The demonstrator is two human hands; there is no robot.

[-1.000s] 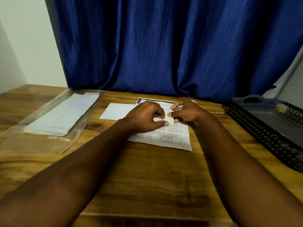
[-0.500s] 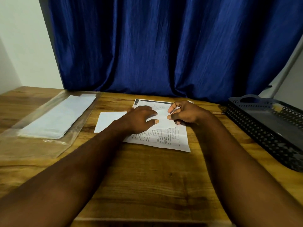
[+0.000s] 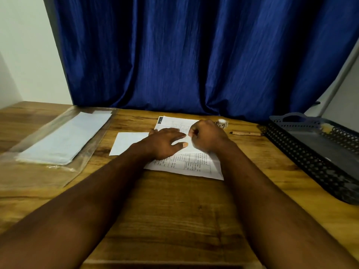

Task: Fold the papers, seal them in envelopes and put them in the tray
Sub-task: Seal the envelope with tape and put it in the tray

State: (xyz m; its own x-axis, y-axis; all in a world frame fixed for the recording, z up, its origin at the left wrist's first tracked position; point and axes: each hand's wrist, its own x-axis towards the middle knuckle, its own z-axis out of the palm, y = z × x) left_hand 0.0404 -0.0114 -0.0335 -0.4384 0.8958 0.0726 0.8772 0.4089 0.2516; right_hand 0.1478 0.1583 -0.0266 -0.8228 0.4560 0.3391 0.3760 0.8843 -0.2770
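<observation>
Dim, warm indoor light falls across the wooden bench (image 3: 174, 214), leaving both forearms (image 3: 93, 202) in deep shadow and the blue curtain (image 3: 194, 55) near black in its folds. A faint sheen marks the plastic sleeve (image 3: 48, 172) at left. Print on the paper (image 3: 194, 165) is too soft to read; wide-angle bending curves the edges.

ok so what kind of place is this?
Probably a home or small-office desk set up for mailing paperwork: a wooden table against a blue curtain, a plastic-wrapped stack of envelopes, a partly folded printed sheet and a black perforated tray.
</observation>
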